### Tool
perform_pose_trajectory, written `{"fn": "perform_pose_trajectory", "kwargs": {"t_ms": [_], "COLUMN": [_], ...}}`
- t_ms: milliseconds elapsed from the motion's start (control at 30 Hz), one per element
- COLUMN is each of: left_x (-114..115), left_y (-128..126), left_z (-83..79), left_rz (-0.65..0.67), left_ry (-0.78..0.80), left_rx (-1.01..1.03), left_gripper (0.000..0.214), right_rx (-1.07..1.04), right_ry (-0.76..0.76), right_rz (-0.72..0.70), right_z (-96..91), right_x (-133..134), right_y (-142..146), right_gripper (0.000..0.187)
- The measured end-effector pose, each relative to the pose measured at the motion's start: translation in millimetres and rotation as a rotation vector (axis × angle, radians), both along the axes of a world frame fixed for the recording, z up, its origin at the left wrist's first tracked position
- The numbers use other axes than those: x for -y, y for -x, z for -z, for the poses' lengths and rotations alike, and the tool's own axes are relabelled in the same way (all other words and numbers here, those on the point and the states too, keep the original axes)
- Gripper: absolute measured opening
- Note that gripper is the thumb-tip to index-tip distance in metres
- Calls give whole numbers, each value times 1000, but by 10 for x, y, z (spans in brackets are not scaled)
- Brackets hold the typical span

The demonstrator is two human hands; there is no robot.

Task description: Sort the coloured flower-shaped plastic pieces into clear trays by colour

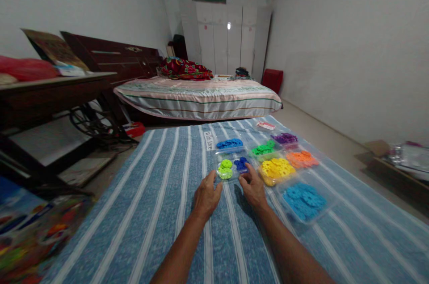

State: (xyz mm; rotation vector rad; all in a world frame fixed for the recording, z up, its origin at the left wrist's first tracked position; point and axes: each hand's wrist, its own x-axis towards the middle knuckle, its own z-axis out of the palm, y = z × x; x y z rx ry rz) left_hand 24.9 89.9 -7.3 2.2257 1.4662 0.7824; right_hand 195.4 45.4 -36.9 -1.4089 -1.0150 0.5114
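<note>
A small clear plastic container (pixel 231 153) lies on the striped cloth, with lime green flower-shaped discs (pixel 225 169) in its left part and dark blue ones (pixel 240 163) in its right part. At its front left corner is my left hand (pixel 207 194), thumb and forefinger apart. My right hand (pixel 254 188) is at the front right corner, forefinger bent over the edge near the dark blue discs and thumb apart from it. Both hands seem to touch the container. Just right of my right hand stands a clear box of yellow discs (pixel 277 168).
More clear boxes hold blue (pixel 229 143), green (pixel 263 147), purple (pixel 284 138), orange (pixel 302 158) and light blue discs (pixel 304 201). A "With love" label (pixel 209 140) is on the cloth (pixel 161 212). Beyond stands a bed (pixel 201 98); a sewing table (pixel 56 85) is at left.
</note>
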Motion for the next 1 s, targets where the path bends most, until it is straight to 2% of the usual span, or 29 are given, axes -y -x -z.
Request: {"fn": "perform_pose_trajectory", "kwargs": {"t_ms": [400,667,1000], "left_x": [-53,-194,-231], "left_y": [-109,-156,-138], "left_z": [-76,-5,23], "left_rz": [-31,-39,-35], "left_ry": [11,24,32], "left_rx": [-113,-75,-50], "left_gripper": [41,42,39], "right_rx": [8,29,37], "right_ry": [11,16,11], "right_rz": [-16,2,-3], "right_z": [15,29,16], "right_x": [-12,-34,-44], "right_y": [6,-2,-4], "right_gripper": [73,74,72]}}
